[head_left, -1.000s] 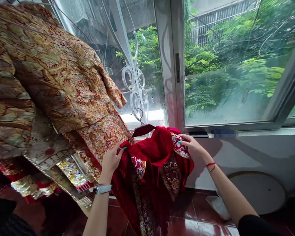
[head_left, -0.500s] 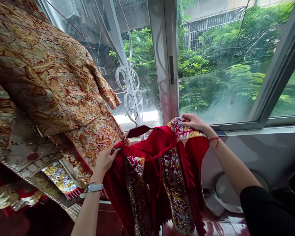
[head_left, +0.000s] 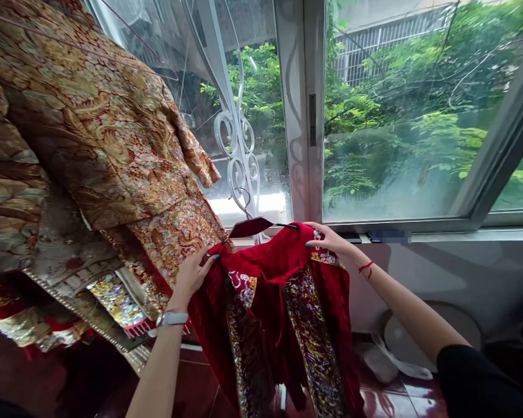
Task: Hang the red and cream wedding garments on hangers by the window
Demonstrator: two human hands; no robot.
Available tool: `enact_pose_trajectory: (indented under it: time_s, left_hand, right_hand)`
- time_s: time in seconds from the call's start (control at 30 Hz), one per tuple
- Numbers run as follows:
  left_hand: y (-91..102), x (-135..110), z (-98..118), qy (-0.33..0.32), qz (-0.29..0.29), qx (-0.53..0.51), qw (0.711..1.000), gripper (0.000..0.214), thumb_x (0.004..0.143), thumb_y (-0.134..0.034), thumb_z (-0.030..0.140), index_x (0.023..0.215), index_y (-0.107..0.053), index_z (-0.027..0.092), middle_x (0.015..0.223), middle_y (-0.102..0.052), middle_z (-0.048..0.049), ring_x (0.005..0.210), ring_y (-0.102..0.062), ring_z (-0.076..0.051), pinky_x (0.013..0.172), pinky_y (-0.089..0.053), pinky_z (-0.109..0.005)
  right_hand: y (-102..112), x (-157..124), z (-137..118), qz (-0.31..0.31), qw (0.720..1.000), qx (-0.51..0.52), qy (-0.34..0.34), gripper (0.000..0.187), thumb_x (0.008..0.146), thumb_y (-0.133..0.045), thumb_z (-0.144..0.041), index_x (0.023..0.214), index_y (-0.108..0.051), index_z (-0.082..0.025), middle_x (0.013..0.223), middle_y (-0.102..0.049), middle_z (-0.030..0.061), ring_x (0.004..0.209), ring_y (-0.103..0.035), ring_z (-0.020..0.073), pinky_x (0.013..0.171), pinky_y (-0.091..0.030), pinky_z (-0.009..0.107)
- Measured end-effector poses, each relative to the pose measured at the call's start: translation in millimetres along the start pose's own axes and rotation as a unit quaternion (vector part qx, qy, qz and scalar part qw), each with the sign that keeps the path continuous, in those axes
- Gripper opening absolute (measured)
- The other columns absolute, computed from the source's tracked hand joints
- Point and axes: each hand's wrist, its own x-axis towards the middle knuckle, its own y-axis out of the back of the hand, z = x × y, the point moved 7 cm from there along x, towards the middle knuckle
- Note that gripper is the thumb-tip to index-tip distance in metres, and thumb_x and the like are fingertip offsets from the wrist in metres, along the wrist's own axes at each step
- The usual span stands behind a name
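A red velvet garment [head_left: 279, 302] with gold and silver embroidered panels hangs on a dark red hanger [head_left: 253, 226] in front of the window sill. My left hand [head_left: 194, 273] pinches the garment's left shoulder edge. My right hand [head_left: 331, 238] grips its right shoulder by the embroidered trim. A watch with a pale strap sits on my left wrist, a red string on my right.
Gold brocade robes [head_left: 91, 128] hang in a row at the left, close against the red garment. A sliding window [head_left: 401, 116] with a white scrolled grille [head_left: 237, 145] is behind. A pale round fan [head_left: 418, 342] stands on the dark red tiled floor at the right.
My right hand came down and in from the lifted trim to the right shoulder, so the garment hangs straighter. The left hand kept its grip.
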Motion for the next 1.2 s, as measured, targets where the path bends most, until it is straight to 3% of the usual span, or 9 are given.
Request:
enact_pose_trajectory:
  time_s: [0.17,0.3,0.37,0.53,0.7,0.8,1.0,1.1,1.2]
  left_hand:
    - [-3.1,-32.2,-17.7,0.074,0.117,-0.125,0.982,0.047,0.081,-0.053,0.059,0.102,-0.065,0.019,0.103,-0.072,-0.0094,0.096,-0.065,-0.027,0.091,-0.049,-0.040]
    - [-9.5,-64.0,-23.2,0.138,0.231,-0.126,0.955,0.045,0.088,-0.045,0.056,0.108,-0.062,0.019,0.111,-0.069,-0.0119,0.106,-0.062,-0.027,0.098,-0.046,-0.042]
    - [-11.8,-72.8,-20.6,0.161,0.253,-0.138,0.944,0.045,0.090,-0.043,0.052,0.114,-0.060,0.018,0.118,-0.066,-0.0127,0.114,-0.059,-0.026,0.102,-0.044,-0.041]
    - [-0.8,-67.8,-7.9,0.155,0.181,-0.136,0.962,0.045,0.090,-0.045,0.050,0.119,-0.059,0.018,0.125,-0.064,-0.0125,0.118,-0.058,-0.026,0.105,-0.042,-0.042]
    - [17.2,-48.3,17.4,0.111,0.134,-0.010,0.985,0.046,0.092,-0.043,0.051,0.117,-0.062,0.017,0.121,-0.067,-0.0141,0.114,-0.060,-0.030,0.097,-0.045,-0.042]
    - [6.0,-33.4,34.0,0.098,0.103,0.049,0.989,0.043,0.094,-0.041,0.047,0.115,-0.064,0.016,0.115,-0.069,-0.0149,0.108,-0.063,-0.032,0.090,-0.047,-0.041]
    - [-29.1,-21.6,44.1,0.111,0.088,0.013,0.990,0.037,0.097,-0.038,0.039,0.113,-0.064,0.017,0.107,-0.072,-0.0119,0.097,-0.066,-0.027,0.078,-0.046,-0.033]
    - [-26.8,-21.5,39.8,0.104,0.104,0.026,0.989,0.036,0.096,-0.039,0.038,0.110,-0.065,0.018,0.105,-0.073,-0.0110,0.095,-0.066,-0.027,0.078,-0.046,-0.033]
    - [-15.0,-20.6,30.0,0.087,0.113,0.051,0.988,0.039,0.095,-0.041,0.043,0.111,-0.066,0.018,0.111,-0.072,-0.0125,0.102,-0.065,-0.028,0.084,-0.047,-0.035]
  right_hand:
    - [-5.4,2.7,-18.6,0.037,0.984,-0.158,0.068,0.035,0.089,-0.056,-0.043,0.114,-0.064,-0.020,0.107,-0.069,0.0082,0.095,-0.063,0.0267,0.087,-0.048,0.038]
    - [-5.2,5.7,-11.1,0.038,0.976,-0.204,0.066,0.032,0.094,-0.048,-0.045,0.105,-0.064,-0.020,0.102,-0.065,0.0109,0.091,-0.061,0.0261,0.083,-0.048,0.037]
    - [-5.4,7.5,-8.4,0.041,0.974,-0.215,0.055,0.034,0.094,-0.046,-0.047,0.106,-0.063,-0.020,0.103,-0.063,0.0112,0.092,-0.061,0.0265,0.084,-0.047,0.038]
    - [-15.3,18.7,-13.3,0.029,0.979,-0.196,0.050,0.034,0.094,-0.047,-0.048,0.113,-0.059,-0.022,0.107,-0.064,0.0100,0.095,-0.060,0.0271,0.084,-0.044,0.037]
    - [-25.2,28.9,-28.3,0.011,0.983,-0.169,0.070,0.036,0.096,-0.039,-0.051,0.097,-0.060,-0.021,0.090,-0.066,0.0073,0.078,-0.057,0.0231,0.073,-0.042,0.032]
    - [-17.7,28.1,-40.4,0.031,0.984,-0.160,0.075,0.043,0.098,-0.034,-0.053,0.091,-0.060,-0.020,0.078,-0.062,0.0051,0.069,-0.054,0.0208,0.067,-0.040,0.030]
    - [-13.1,43.1,-75.9,0.065,0.967,-0.228,0.094,0.046,0.098,-0.033,-0.054,0.081,-0.061,-0.021,0.076,-0.063,0.0067,0.068,-0.054,0.0208,0.067,-0.036,0.030]
    - [-24.4,59.4,-79.2,0.055,0.966,-0.233,0.102,0.047,0.098,-0.033,-0.054,0.078,-0.059,-0.022,0.071,-0.060,0.0047,0.061,-0.048,0.0178,0.065,-0.034,0.030]
    - [-25.7,64.5,-59.8,0.029,0.978,-0.195,0.072,0.051,0.097,-0.031,-0.058,0.078,-0.060,-0.021,0.063,-0.054,0.0014,0.058,-0.045,0.0163,0.062,-0.034,0.029]
